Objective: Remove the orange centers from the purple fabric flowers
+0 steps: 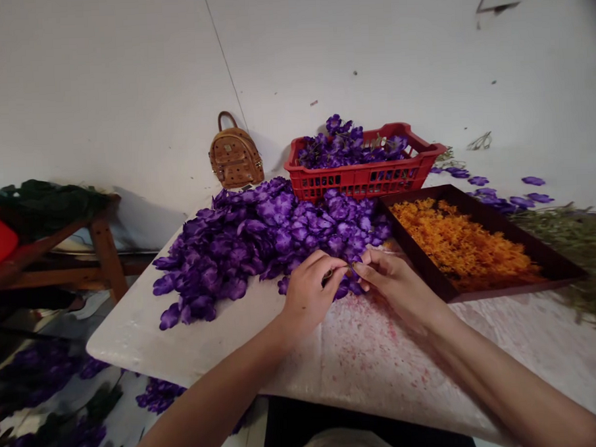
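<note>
My left hand (308,290) and my right hand (392,282) meet over the white table, at the front edge of a heap of purple artificial petals (259,235). Thumb and fingers of both are pinched closed, with the tips almost touching. Whatever lies between them is too small to make out. Purple petals (353,288) show just beneath the fingertips; whether any are held, I cannot tell. Close to my right hand stands a dark shallow tray (432,285) of orange artificial flower centres (461,243).
Behind the heap, a red plastic basket (355,178) holds purple flowers. A brown mini backpack (236,157) leans on the wall. Green stems (570,238) lie at the right of the table (279,363). At left stand a wooden bench (106,255) and purple flower bunches (42,366).
</note>
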Tool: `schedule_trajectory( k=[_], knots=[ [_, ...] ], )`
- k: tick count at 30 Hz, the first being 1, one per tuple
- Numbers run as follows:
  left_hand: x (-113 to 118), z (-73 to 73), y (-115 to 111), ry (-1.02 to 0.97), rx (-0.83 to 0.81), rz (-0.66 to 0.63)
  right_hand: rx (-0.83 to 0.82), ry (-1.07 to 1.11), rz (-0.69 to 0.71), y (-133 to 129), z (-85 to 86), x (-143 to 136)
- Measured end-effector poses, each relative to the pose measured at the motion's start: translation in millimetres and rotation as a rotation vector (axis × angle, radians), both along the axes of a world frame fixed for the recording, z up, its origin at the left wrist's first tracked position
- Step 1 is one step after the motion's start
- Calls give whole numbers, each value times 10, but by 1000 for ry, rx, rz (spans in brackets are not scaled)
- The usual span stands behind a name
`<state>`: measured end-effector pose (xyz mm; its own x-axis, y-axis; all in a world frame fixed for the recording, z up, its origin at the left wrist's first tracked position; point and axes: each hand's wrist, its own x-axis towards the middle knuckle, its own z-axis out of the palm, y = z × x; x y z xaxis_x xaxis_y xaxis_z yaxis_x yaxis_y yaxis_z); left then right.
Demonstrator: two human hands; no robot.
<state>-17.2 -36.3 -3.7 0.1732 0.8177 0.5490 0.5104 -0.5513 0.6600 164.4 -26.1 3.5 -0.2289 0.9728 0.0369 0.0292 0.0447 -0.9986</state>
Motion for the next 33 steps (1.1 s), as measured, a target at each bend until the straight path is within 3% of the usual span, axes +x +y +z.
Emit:
schedule_trajectory(
  k=[7,12,15,18,25,28,33],
  knots=[
    [20,33,24,-132,-141,-3,48,-52,0,44,27,-29],
    [28,56,144,-777,-532,-18,116,-47,-64,57,37,-13],
    [44,25,195,-1055,-688,-20,89,-47,-8,43,18,-46],
    [91,10,194,-1064,-705,-7,42,-18,31,30,-12,-128],
    [195,24,130,-939,-648,-39,-27,21,-61,33,-60,-186],
    [142,12,132,-989,-637,2,-52,108,-79,57,-73,-124],
    [-33,61,163,-1086,-776,83,-139,304,-169,122,-63,6]
  ],
)
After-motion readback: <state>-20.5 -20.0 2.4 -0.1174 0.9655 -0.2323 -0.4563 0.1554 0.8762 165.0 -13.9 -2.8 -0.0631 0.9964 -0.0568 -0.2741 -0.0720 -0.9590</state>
